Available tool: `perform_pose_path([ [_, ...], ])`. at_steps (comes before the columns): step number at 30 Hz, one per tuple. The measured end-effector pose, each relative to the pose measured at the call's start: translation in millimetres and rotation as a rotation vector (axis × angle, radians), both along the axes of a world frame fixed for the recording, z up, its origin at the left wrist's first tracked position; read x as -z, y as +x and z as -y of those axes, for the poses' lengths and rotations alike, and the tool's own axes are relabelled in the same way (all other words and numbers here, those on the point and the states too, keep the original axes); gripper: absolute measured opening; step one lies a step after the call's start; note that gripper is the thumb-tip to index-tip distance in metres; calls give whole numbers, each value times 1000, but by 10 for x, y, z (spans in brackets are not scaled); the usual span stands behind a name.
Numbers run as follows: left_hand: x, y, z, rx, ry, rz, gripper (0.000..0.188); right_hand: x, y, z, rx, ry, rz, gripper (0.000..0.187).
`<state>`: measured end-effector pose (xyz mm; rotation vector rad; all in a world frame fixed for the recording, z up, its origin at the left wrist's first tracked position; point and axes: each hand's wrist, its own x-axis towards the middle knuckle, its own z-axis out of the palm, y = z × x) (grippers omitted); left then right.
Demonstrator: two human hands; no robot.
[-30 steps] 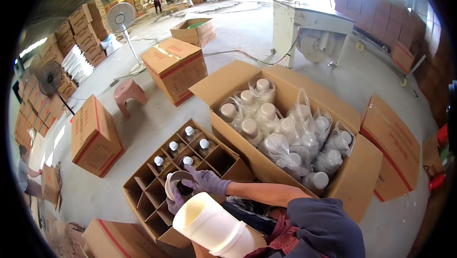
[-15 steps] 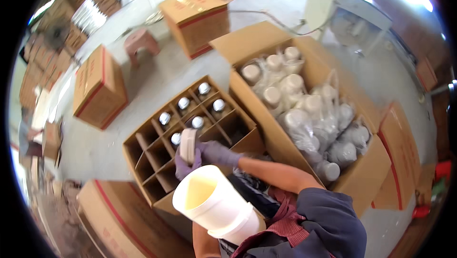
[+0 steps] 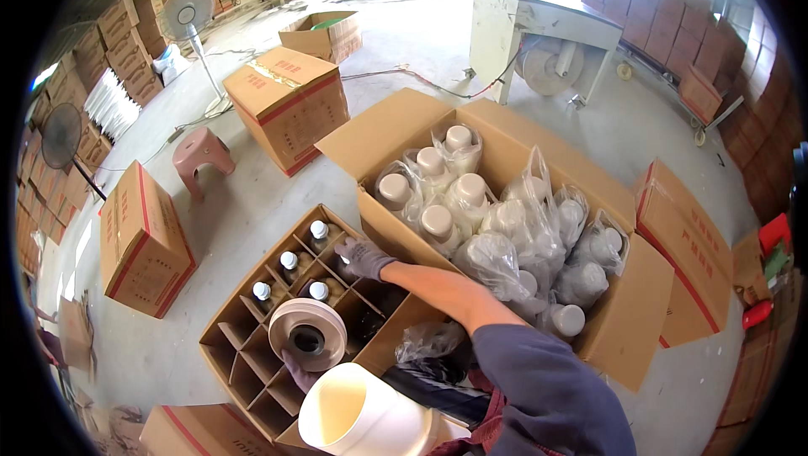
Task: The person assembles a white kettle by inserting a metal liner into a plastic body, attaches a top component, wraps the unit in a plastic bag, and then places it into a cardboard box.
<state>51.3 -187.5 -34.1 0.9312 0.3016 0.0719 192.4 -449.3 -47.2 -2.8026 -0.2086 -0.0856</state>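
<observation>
My left hand (image 3: 299, 371), in a purple-grey glove, holds a thick pale pinkish roll (image 3: 284, 328) from below; most of its fingers are hidden behind it. Through the roll's hollow core something dark shows. My gloved right hand (image 3: 364, 259) reaches into the divided carton (image 3: 220, 362), its fingers closed at the top of a bottle that they mostly cover. Other bottles with white caps (image 3: 289, 260) stand upright in neighbouring compartments. Just below my left hand is a cream-white open-topped cylindrical container (image 3: 379, 410), close against my body.
To the right, a large open carton (image 3: 644, 321) holds several plastic-wrapped bottles with pale caps (image 3: 470, 190). Taped cartons (image 3: 286, 107) stand around on the floor, near a pink stool (image 3: 202, 157). Farther off are standing fans (image 3: 187, 14), a white machine table (image 3: 547, 18) and a trailing cable (image 3: 404, 71).
My right hand has left the roll and moved out to a bottle in the divided carton. The roll has turned so its round face shows. The view has tilted up.
</observation>
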Motion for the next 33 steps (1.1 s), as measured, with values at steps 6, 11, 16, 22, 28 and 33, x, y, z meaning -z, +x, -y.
perform_pose_path([
  [6,-258,32,289,646,-597,194,72,-1646,-439,-1,-245,-92,556,33],
  [11,-820,356,603,738,-474,108,71,-2648,-1219,-328,-755,-194,802,28],
  [16,-1265,380,193,537,-150,253,69,-2526,-1522,-540,-1077,-290,1045,47],
  [22,-1275,-143,-258,422,-2,304,68,-2401,-1515,-556,-586,621,383,89],
  [28,-815,-986,-460,432,-237,360,68,-2046,-1894,-795,-464,1294,-264,122],
  [33,-501,-1239,-474,537,-394,323,75,-1911,-1935,-796,-425,1432,-468,91],
])
